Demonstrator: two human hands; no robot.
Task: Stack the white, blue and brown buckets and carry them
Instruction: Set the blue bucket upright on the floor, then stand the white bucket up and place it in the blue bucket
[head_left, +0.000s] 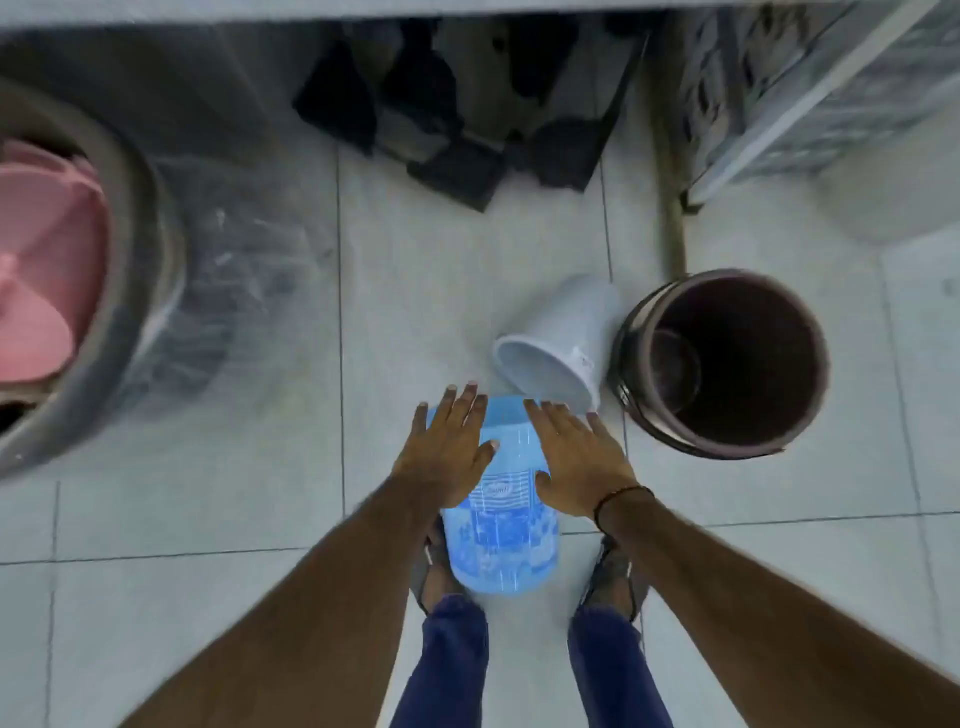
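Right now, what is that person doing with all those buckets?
A person is bending over a blue bucket, with the left hand and the right hand pressed flat against its two sides, fingers straight. The white bucket lies tipped on its side on the tiled floor, right next to the brown bucket, which stands upright with its mouth open. None of the three is stacked yet.

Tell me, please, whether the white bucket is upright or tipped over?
Tipped over: the white bucket lies on its side, open mouth toward the camera, beside the upright brown bucket.
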